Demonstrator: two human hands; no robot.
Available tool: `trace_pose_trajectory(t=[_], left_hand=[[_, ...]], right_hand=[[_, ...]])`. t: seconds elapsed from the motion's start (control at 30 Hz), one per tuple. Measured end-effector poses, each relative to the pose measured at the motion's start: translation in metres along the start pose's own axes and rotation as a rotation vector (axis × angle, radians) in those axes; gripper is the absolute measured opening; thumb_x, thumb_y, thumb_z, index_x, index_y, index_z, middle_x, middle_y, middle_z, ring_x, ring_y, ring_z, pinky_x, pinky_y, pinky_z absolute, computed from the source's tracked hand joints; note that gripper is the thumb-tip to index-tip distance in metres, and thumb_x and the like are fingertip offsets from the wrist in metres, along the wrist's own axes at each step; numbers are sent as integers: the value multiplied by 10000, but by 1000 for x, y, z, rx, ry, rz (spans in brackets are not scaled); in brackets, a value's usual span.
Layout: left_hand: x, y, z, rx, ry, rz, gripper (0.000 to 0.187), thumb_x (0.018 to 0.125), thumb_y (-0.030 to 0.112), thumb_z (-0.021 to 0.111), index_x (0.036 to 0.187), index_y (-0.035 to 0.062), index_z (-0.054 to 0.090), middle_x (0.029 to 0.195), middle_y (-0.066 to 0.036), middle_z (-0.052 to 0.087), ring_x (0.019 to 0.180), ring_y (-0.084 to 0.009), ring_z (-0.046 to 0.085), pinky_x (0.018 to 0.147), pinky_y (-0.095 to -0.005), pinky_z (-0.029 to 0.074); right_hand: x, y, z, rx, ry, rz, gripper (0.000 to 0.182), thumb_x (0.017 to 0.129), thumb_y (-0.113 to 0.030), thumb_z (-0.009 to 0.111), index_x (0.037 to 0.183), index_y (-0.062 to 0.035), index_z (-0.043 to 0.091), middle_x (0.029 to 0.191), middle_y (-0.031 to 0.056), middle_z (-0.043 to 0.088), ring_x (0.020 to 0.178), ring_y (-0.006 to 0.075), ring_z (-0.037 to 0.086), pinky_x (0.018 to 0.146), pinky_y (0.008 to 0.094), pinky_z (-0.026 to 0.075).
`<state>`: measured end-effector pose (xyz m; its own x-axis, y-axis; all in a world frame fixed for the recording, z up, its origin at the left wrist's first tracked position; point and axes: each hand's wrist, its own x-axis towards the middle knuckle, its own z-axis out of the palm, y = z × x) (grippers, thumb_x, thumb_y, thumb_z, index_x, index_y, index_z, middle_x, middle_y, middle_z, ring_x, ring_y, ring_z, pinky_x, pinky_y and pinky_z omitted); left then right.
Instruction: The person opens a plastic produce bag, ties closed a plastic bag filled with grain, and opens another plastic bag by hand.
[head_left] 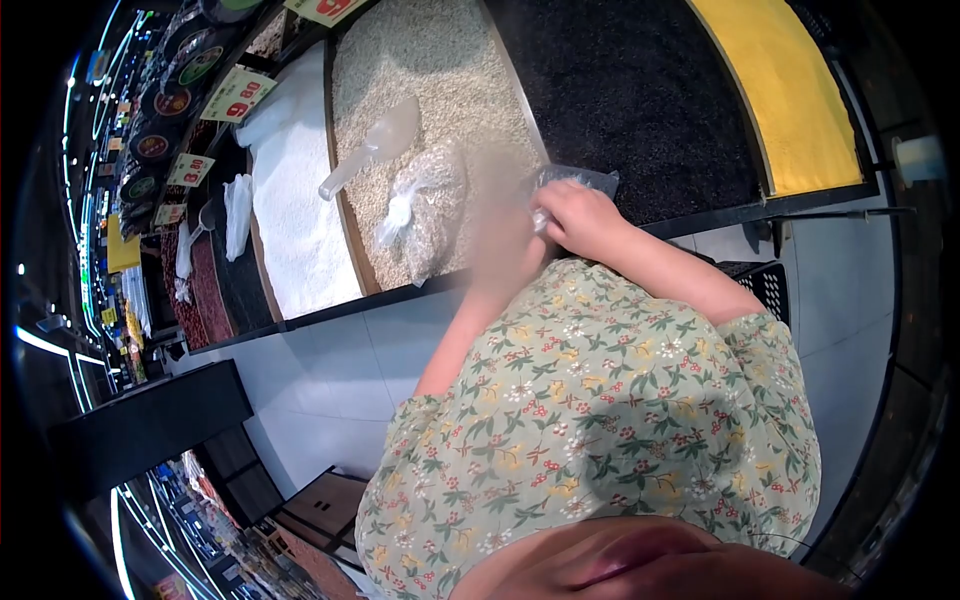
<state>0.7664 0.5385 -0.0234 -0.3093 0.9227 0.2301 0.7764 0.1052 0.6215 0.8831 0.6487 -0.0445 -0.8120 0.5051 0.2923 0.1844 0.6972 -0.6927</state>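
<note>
My right hand (580, 214) is closed on a clear plastic bag (601, 181), near the front edge of the bin of black grain (630, 90). Beside it, my left hand (508, 225) is smeared by motion, over the front of the bin of pale grain (430, 60); its fingers cannot be made out. Just left of that hand, a knotted clear bag of pale grain (437, 205) lies on the loose grain. A clear plastic scoop (375, 145) rests behind the knotted bag, its handle pointing left.
A bin of yellow grain (790, 90) stands at the right. Left of the pale grain are a white-filled bin (300, 200) and darker bins. Price signs (239, 94) and jars line the back left. A dark bin edge (400, 296) runs before my body.
</note>
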Motion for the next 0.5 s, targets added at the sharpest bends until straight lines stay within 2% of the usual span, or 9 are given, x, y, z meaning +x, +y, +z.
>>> trace_pose_trajectory(t=[0.07, 0.13, 0.2, 0.23, 0.27, 0.33, 0.37, 0.47, 0.5], left_hand=[[-1, 2, -2, 113, 9, 62, 122, 787, 101, 594, 886, 38, 563, 778, -79, 573, 738, -184, 547, 710, -287, 451], [3, 16, -12, 228, 19, 123, 121, 769, 63, 612, 873, 40, 554, 764, -63, 561, 727, -156, 531, 712, -275, 448], [8, 33, -27, -72, 139, 82, 152, 734, -18, 617, 850, 34, 534, 806, -61, 555, 757, -145, 526, 738, -279, 444], [6, 31, -29, -222, 112, -41, 157, 735, -71, 575, 856, 17, 528, 916, -87, 546, 835, -160, 520, 777, -281, 427], [7, 32, -34, -223, 112, -43, 157, 735, -71, 575, 856, 17, 528, 916, -87, 546, 835, -160, 520, 777, -281, 427], [10, 38, -43, -175, 57, 34, 166, 744, -77, 555, 888, -2, 525, 1000, -108, 522, 913, -174, 510, 827, -293, 414], [10, 32, -39, -188, 82, 48, 207, 760, -76, 541, 956, -12, 528, 1028, -114, 517, 968, -186, 506, 868, -303, 408], [10, 27, -38, -69, 5, 62, 279, 771, -58, 553, 1045, -15, 527, 1076, -128, 521, 1013, -190, 511, 903, -306, 400], [10, 26, -36, -70, 3, 66, 279, 771, -58, 553, 1045, -15, 527, 1076, -128, 521, 1013, -190, 511, 903, -306, 400]], right_hand=[[0, 5, 0, -75, -4, -24, 242, 704, -58, 564, 946, -76, 576, 900, 112, 594, 871, 292, 574, 730, 383, 482], [-1, 15, 2, -66, -30, 41, 221, 760, -145, 544, 966, -91, 601, 945, 107, 597, 932, 279, 555, 769, 397, 472], [0, 20, -2, -7, -27, 39, 231, 752, -139, 554, 972, -90, 605, 954, 107, 598, 944, 281, 553, 781, 398, 468], [0, 21, -3, 51, -22, 38, 242, 743, -132, 565, 977, -90, 609, 963, 107, 599, 955, 282, 551, 792, 398, 463], [0, 19, -3, 51, -24, 39, 242, 743, -132, 565, 977, -90, 609, 963, 107, 599, 955, 282, 551, 792, 398, 463], [1, 11, -4, 245, -16, -65, 310, 692, -77, 581, 1000, -43, 585, 950, 135, 590, 909, 317, 560, 786, 390, 462], [3, 5, -7, 259, -25, -121, 341, 685, -101, 599, 1021, -43, 588, 925, 145, 592, 891, 323, 563, 774, 383, 463], [3, -1, -1, 336, -110, -46, 343, 681, -120, 616, 1014, -41, 595, 925, 153, 592, 888, 333, 559, 771, 381, 462], [3, 2, 1, 301, -84, -45, 337, 681, -115, 643, 1008, -43, 602, 917, 128, 602, 844, 273, 586, 736, 348, 468]])
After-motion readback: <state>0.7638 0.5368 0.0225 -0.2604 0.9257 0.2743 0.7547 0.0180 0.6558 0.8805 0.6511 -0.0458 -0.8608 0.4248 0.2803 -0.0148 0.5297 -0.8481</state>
